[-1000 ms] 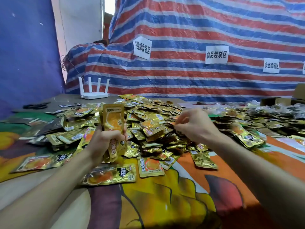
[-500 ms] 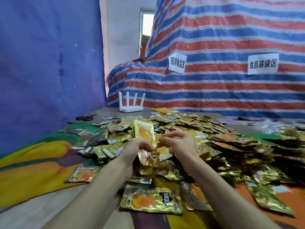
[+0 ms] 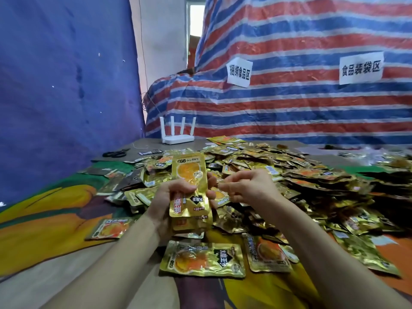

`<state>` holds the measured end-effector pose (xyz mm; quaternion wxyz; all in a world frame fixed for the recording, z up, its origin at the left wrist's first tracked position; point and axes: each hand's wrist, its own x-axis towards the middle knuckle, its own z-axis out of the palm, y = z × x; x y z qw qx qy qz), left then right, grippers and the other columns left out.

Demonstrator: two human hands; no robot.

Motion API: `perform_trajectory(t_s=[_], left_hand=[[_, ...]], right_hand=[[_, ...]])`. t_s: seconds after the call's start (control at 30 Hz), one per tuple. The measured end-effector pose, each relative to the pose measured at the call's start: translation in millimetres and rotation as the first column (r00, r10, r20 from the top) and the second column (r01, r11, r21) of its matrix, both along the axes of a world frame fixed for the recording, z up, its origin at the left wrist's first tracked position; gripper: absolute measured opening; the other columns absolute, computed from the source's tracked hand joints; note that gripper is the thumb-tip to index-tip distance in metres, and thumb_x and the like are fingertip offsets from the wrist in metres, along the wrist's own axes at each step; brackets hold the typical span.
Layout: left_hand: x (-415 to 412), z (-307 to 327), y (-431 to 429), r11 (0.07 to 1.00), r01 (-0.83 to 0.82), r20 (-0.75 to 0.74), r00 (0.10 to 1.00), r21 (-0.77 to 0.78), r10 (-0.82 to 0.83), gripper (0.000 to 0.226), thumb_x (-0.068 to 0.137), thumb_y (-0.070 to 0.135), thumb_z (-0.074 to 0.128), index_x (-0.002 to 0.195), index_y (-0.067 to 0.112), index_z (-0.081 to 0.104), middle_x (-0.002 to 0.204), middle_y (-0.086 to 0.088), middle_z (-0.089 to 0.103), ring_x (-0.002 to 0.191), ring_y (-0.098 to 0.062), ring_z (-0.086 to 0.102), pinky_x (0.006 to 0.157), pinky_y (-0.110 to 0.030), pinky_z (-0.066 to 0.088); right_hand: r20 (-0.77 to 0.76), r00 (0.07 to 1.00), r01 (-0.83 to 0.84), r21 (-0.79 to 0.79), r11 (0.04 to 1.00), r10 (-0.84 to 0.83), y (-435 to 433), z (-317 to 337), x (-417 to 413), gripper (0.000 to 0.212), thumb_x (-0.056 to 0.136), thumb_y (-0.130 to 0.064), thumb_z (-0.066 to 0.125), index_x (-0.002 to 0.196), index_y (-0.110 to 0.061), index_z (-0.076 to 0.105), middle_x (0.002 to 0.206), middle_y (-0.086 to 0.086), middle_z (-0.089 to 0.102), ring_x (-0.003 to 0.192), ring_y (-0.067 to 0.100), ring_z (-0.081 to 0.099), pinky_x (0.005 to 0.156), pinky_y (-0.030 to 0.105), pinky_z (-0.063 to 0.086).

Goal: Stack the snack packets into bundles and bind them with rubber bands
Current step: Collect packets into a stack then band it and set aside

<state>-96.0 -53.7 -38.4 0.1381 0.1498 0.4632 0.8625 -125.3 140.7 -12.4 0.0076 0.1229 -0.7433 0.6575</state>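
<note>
Where the blue wall meets the table, black scissors point(image 3: 116, 153) lie, with a white router point(image 3: 177, 139) a bit to their right. The left hand point(image 3: 166, 204) grips a stack of gold snack packets point(image 3: 189, 172), standing up. Just beside it, the right hand point(image 3: 249, 188) has curled fingers; I cannot tell if they pinch anything. A big pile of packets point(image 3: 301, 175) lies behind and to the right.

The left hand point(image 3: 169, 204) covers the middle of the stack of packets point(image 3: 189, 172), hiding their count. Whether the curled right hand point(image 3: 249, 190) pinches anything is too small to tell. The packet heap point(image 3: 312, 177) runs off the right edge.
</note>
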Motion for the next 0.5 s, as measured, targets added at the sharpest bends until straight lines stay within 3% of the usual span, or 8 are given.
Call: perform_trajectory(t_s=[0.13,0.2,0.33,0.4,0.5], left_hand=[[-2.6,-3.7,-0.9,1.0,-0.01,0.007,1.0,-0.026,0.01,0.072,0.046,0.006,0.083,0.116,0.001,0.07,0.09,-0.023,0.067,0.075,-0.035,0.066,0.065,-0.039,0.058],[-3.9,-5.3,-0.9,0.999,-0.03,0.031,0.999,-0.027,0.031,0.058,0.053,0.004,0.076,0.11,0.002,0.074,0.088,-0.022,0.067,0.074,-0.035,0.065,0.066,-0.039,0.058],[-5.0,-9.0,-2.0,0.999,0.003,0.084,0.996,-0.047,0.001,0.042,0.065,0.005,0.062,0.104,0.001,0.078,0.101,-0.018,0.071,0.074,-0.029,0.066,0.068,-0.038,0.058],[-5.2,-10.8,-2.2,0.999,0.019,0.082,0.997,-0.051,-0.015,0.047,0.065,0.003,0.062,0.11,-0.001,0.075,0.113,-0.016,0.072,0.076,-0.026,0.069,0.07,-0.038,0.06],[-7.6,-14.0,-2.4,0.997,0.059,0.082,0.995,-0.046,-0.055,0.061,0.059,0.003,0.071,0.119,-0.002,0.071,0.114,-0.017,0.071,0.077,-0.026,0.068,0.072,-0.038,0.059]], right_hand=[[-0.028,0.999,-0.047,-0.012,0.999,0.047,0.1,-1.0,0.8,0.009,0.076,-0.005,0.085,0.075,-0.003,0.076,0.064,0.003,0.069,0.058,0.012,0.063,0.058,0.022,0.053],[-0.016,0.998,-0.067,-0.032,0.997,0.067,0.6,-0.2,1.8,0.009,0.075,-0.006,0.086,0.072,-0.006,0.077,0.064,0.004,0.068,0.059,0.011,0.06,0.058,0.022,0.052],[0.122,0.975,-0.151,-0.235,0.96,0.183,2.7,3.6,1.7,0.011,0.064,-0.007,0.087,0.068,-0.008,0.077,0.079,0.014,0.075,0.068,0.016,0.062,0.06,0.02,0.054],[0.173,0.954,-0.189,-0.289,0.938,0.245,2.8,4.5,1.7,0.016,0.062,-0.009,0.085,0.075,-0.005,0.077,0.085,0.019,0.076,0.071,0.018,0.069,0.06,0.018,0.054],[0.222,0.934,-0.2,-0.323,0.925,0.279,0.8,3.1,1.3,0.03,0.066,-0.008,0.084,0.092,0.002,0.072,0.107,0.032,0.071,0.075,0.019,0.07,0.059,0.016,0.053]])
